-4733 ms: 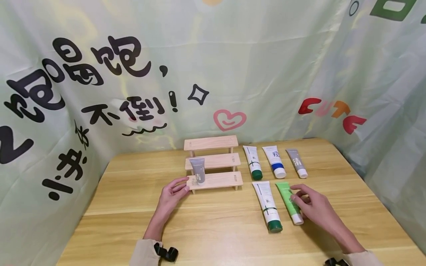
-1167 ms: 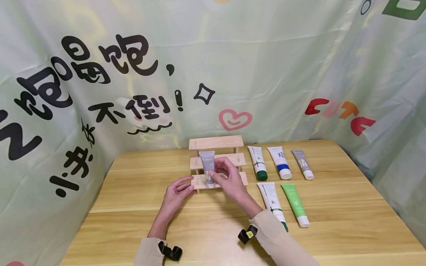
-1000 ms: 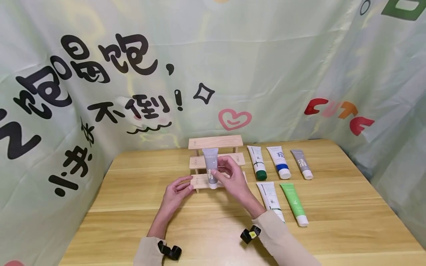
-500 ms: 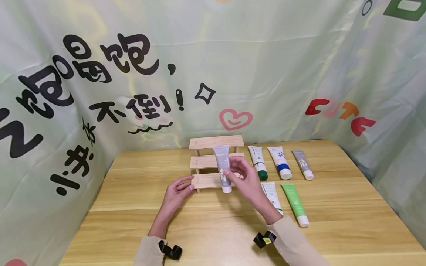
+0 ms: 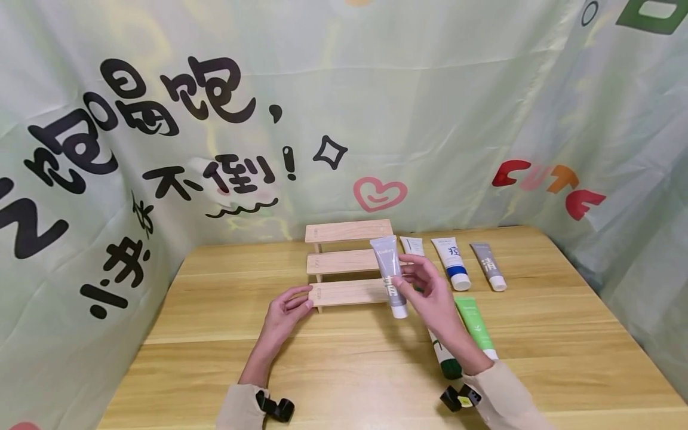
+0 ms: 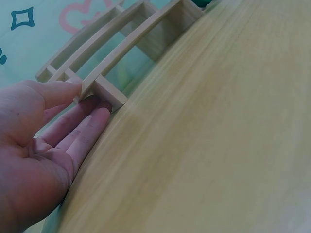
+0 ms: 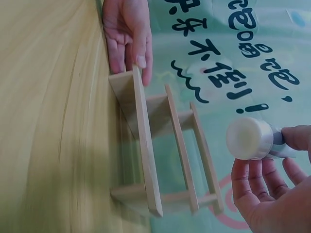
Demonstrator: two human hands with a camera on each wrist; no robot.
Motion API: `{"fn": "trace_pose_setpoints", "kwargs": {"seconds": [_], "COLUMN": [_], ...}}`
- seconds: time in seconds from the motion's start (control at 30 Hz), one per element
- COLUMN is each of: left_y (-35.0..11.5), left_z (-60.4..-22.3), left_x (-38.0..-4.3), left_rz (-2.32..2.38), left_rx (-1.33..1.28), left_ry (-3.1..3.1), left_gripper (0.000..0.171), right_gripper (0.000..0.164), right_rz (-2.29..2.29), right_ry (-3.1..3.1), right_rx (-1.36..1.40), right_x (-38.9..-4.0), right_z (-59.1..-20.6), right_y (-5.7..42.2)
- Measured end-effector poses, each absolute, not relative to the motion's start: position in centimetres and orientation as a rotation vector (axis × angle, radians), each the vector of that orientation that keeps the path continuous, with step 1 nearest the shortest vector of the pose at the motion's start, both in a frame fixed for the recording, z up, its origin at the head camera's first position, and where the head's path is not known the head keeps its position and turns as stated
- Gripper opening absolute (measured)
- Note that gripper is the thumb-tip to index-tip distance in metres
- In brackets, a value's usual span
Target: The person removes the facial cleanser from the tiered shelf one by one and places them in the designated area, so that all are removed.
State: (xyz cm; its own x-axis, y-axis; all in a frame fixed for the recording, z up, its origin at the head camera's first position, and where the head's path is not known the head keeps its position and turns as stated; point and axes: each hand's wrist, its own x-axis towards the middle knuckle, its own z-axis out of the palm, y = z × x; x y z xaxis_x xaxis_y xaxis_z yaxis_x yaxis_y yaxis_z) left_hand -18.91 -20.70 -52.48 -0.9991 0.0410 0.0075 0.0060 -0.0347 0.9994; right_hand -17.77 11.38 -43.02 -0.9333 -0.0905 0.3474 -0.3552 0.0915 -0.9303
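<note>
My right hand (image 5: 436,304) pinches a small grey squeeze tube (image 5: 384,260) between thumb and fingers, its white cap (image 7: 248,138) pointing down. The tube is held in the air in front of the right end of a three-step wooden display stand (image 5: 349,292), overlapping the lowest step in the head view. At the stand's front left corner, my left hand (image 5: 285,313) grips the end of the lowest step. The left wrist view shows the thumb (image 6: 63,92) at the board's edge and the fingertips by its leg (image 6: 111,92).
Right of the stand lie a white-and-green tube (image 5: 412,246), a white-and-blue tube (image 5: 450,263) and another grey tube (image 5: 488,266). Nearer lie a green tube (image 5: 475,322) and a larger white tube with a dark green cap (image 5: 450,367), mostly behind my right hand. A printed curtain (image 5: 430,119) hangs behind.
My right hand has left the green tube, taken the grey tube standing on the lowest step and carried it off to the right. My left hand stays at the stand's corner.
</note>
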Motion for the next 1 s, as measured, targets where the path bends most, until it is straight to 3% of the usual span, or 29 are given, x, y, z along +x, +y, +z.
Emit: {"fn": "trace_pose_setpoints", "kwargs": {"seconds": [1.0], "left_y": [-20.6], "left_z": [-52.3], "left_x": [-18.8], "left_rz": [2.235], "left_rx": [0.034], "left_ry": [2.164], "left_gripper": [0.037], "right_gripper": [0.044], "right_rz": [1.570], "right_ry": [-2.301], "right_rx": [0.188], "right_x": [-13.9], "right_z": [-44.4], "right_y": [22.1]}}
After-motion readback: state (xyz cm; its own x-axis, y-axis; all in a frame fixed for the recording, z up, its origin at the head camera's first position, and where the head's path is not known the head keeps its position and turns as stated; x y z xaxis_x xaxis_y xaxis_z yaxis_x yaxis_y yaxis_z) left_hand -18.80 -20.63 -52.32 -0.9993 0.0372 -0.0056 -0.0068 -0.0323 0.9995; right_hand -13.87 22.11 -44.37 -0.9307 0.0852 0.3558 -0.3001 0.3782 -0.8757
